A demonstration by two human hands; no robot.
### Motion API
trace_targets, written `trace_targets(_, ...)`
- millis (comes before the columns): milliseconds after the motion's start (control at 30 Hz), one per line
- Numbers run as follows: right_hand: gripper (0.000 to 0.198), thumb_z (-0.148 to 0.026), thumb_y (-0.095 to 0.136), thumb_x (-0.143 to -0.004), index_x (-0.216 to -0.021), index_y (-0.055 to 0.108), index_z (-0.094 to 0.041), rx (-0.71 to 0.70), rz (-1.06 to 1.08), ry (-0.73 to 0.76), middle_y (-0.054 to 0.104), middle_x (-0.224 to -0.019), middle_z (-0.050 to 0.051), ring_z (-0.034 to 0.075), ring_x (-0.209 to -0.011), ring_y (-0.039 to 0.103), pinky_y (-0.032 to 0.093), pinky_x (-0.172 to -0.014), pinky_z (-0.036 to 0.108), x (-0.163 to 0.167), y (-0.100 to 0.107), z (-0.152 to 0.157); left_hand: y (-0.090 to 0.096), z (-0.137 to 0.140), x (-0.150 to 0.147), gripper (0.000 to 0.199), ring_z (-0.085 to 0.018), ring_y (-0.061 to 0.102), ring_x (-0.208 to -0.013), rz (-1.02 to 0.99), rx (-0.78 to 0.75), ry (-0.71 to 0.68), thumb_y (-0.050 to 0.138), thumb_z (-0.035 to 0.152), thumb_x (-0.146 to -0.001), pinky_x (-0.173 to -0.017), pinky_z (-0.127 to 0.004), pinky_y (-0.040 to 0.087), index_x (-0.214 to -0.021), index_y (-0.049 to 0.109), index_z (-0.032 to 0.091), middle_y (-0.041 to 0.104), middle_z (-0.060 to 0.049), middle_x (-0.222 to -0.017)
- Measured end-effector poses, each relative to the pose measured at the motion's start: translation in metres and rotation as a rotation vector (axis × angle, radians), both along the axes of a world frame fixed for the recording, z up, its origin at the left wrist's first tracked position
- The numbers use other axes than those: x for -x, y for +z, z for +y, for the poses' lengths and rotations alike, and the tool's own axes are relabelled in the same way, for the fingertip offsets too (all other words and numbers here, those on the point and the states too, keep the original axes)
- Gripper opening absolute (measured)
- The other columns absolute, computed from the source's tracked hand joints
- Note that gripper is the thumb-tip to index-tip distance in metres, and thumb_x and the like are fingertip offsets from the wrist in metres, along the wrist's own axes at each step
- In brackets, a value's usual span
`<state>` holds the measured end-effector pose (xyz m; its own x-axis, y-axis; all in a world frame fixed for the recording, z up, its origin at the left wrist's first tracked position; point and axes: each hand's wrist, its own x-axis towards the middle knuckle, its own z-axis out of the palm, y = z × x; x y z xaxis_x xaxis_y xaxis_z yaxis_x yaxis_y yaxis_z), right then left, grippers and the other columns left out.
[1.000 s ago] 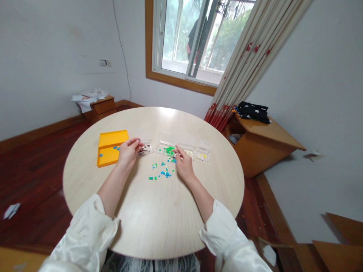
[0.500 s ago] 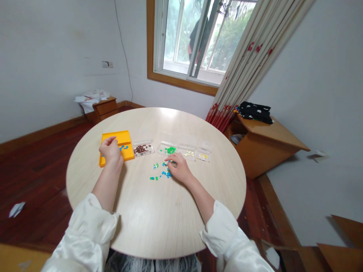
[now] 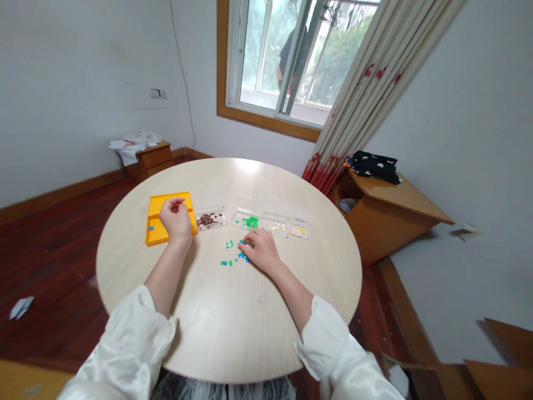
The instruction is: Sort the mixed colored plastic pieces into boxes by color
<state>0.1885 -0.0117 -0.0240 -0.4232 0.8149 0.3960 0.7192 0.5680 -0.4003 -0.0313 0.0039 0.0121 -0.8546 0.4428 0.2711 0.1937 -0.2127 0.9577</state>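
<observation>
Over the right part of an open yellow case (image 3: 155, 240) hovers my left hand (image 3: 177, 219), its fingers curled together; whatever they hold is too small or hidden. One small blue piece (image 3: 151, 228) shows in the case's lower half, left of the hand. My right hand (image 3: 261, 250) rests at the right side of a loose pile of small blue building pieces (image 3: 242, 256), fingertips bent down onto it and partly covering it. Left of that pile lie several green and blue pieces (image 3: 229, 244), with a few more green-blue pieces (image 3: 224, 263) nearer to me.
Along the back stand clear boxes: one with brown pieces (image 3: 209, 220), one with green pieces (image 3: 251, 222), one with pale pieces (image 3: 277, 226) and one with yellow pieces (image 3: 298, 230). All sit on a round wooden table (image 3: 225, 322). A wooden cabinet (image 3: 387, 216) stands right of it.
My left hand has shifted right over the yellow case, uncovering a blue piece at the left and hiding those at the right. My right hand has moved slightly left and down over the blue pile.
</observation>
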Motion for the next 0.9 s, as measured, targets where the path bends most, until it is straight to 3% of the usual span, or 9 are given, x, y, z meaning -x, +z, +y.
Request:
trace_targets(167,0.015,-0.033,0.063,-0.08,-0.076,0.065,-0.018,-0.027,-0.04,-0.028,0.063,-0.083,0.005,0.019,-0.087,0.054,0.032,-0.075,0.031,0.001,-0.001,-0.001,-0.003,-0.004,-0.026,0.013,-0.011,0.053,-0.067,0.177,-0.007,-0.243,0.047,0.009,-0.065,-0.067,-0.023,0.042,-0.07,0.056,0.017,0.057,0.001,-0.072)
trace_targets(367,0.021,-0.039,0.063,-0.079,-0.079,0.066,-0.018,-0.076,-0.082,-0.058,0.064,-0.084,0.005,0.02,-0.089,0.054,0.031,-0.075,0.032,0.002,-0.004,-0.001,-0.017,-0.004,-0.048,0.013,-0.012,0.051,-0.061,0.284,0.15,-0.529,0.046,0.01,-0.066,-0.061,-0.024,0.04,-0.07,0.056,0.017,0.057,0.0,-0.069)
trace_targets(633,0.013,-0.032,0.063,-0.079,-0.079,0.066,-0.019,-0.079,-0.09,-0.06,0.063,-0.083,0.005,0.019,-0.088,0.053,0.031,-0.075,0.032,0.007,-0.008,0.0,-0.025,-0.011,-0.066,0.016,-0.015,0.051,-0.068,0.499,0.206,-0.605,0.045,0.007,-0.067,-0.067,-0.027,0.04,-0.069,0.056,0.017,0.056,-0.001,-0.072)
trace_targets(900,0.007,-0.026,0.062,-0.078,-0.078,0.066,-0.019,-0.052,-0.06,-0.056,0.064,-0.083,0.004,0.019,-0.089,0.054,0.032,-0.076,0.032,0.01,-0.01,0.001,-0.028,-0.01,-0.068,0.016,-0.015,0.051,-0.068,0.528,0.245,-0.64,0.044,0.007,-0.068,-0.068,-0.028,0.041,-0.07,0.056,0.018,0.054,-0.001,-0.071)
